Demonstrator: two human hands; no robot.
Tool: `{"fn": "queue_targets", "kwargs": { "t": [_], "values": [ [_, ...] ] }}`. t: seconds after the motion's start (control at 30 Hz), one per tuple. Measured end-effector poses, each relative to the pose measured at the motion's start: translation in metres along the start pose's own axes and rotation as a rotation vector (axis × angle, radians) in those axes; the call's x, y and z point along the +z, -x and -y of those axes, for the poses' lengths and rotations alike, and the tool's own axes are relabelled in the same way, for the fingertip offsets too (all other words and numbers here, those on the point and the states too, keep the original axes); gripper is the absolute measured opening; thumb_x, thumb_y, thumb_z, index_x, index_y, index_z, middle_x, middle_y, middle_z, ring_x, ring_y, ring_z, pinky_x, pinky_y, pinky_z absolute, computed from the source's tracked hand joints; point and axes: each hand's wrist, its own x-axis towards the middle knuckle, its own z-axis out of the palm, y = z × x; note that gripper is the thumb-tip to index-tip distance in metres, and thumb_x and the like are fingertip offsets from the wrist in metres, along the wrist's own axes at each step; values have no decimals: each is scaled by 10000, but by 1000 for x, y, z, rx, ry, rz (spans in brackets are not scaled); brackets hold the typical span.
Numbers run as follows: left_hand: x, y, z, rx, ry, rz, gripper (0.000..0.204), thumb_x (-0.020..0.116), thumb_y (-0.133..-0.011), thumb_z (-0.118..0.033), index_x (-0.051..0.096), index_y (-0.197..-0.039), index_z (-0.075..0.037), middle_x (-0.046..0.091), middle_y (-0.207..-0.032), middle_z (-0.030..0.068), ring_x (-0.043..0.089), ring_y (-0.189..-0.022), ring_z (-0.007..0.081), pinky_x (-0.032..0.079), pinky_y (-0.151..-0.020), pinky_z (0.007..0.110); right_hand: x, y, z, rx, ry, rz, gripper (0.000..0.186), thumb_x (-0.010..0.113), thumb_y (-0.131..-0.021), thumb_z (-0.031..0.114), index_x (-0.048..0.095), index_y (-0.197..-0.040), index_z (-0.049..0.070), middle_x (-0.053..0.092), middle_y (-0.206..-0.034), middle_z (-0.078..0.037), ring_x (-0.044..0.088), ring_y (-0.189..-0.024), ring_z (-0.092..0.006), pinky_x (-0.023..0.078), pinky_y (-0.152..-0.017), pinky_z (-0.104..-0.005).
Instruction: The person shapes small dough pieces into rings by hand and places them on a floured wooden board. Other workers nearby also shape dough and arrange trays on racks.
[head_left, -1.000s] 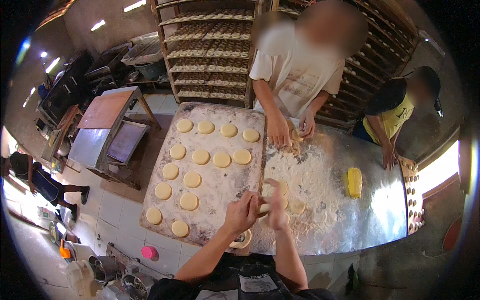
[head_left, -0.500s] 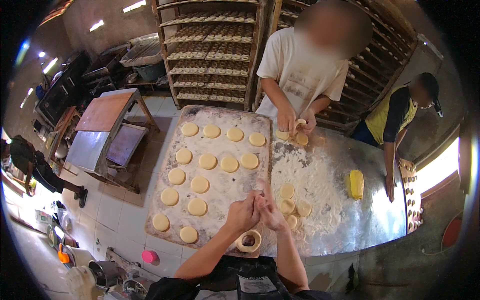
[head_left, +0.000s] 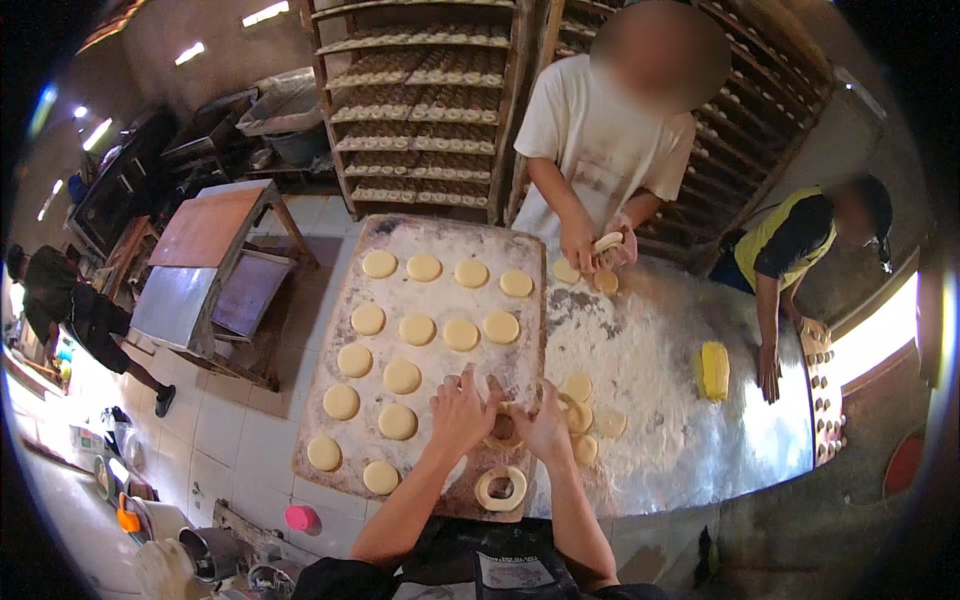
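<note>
A pale dough ring [head_left: 505, 442] is between my two hands, low over the near right part of a floured board [head_left: 430, 240]. My right hand [head_left: 546, 430] grips the ring's right side with bent fingers. At its other side my left hand [head_left: 462, 412] has its fingers spread, the thumb close to the dough; whether it touches is unclear. Just nearer to me lies another dough ring [head_left: 483, 490] with a wide hole. Flat dough rounds [head_left: 402, 377] sit in loose rows across the board. Several more dough pieces [head_left: 585, 448] lie right of my right hand.
A metal table [head_left: 690, 450] dusted with flour extends right, bearing a yellow block [head_left: 714, 371]. Across it a co-worker [head_left: 600, 130] handles dough; another person [head_left: 800, 240] leans at the right edge. Racks of filled trays [head_left: 420, 115] stand behind. A small side table [head_left: 180, 290] is left.
My hands were pressed together above the board; now they are apart and lower, with the dough ring showing between them. The co-worker's hands have shifted slightly. The person far left has moved further into view.
</note>
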Motion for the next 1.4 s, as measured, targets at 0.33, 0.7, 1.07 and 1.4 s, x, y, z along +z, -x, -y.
{"fn": "queue_targets", "kwargs": {
  "t": [0.33,0.7,1.07,1.4],
  "values": [
    [-22,47,8,219,-65,12,749,771,-814,-292,396,-1407,-29,542,-1187,221,542,-1081,411,430,-886,539,-6,36,-8,-195,203,63,748,732,-829,219,343,-1444,49,567,-1225,-304,573,-1100,-489,475,-942,-537],
    [-12,118,11,117,-52,233,592,733,-807,-225,458,-1288,-17,555,-1089,204,597,-1000,392,492,-771,513,9,109,-30,-199,374,142,530,685,-867,234,446,-1282,9,584,-1089,-295,625,-974,-468,532,-801,-541],
    [-4,115,6,50,-31,202,596,706,-842,-170,425,-1341,-6,578,-1112,206,583,-1003,421,492,-825,514,1,103,-29,-205,300,115,494,688,-873,247,479,-1282,67,605,-1127,-247,640,-968,-430,532,-790,-509],
    [9,103,-45,147,138,153,495,643,-920,-243,461,-1307,6,639,-1016,239,629,-937,433,506,-798,513,-88,45,-101,-419,592,-237,364,646,-917,260,540,-1210,72,633,-943,-171,629,-850,-427,515,-797,-500]
  ]
}}
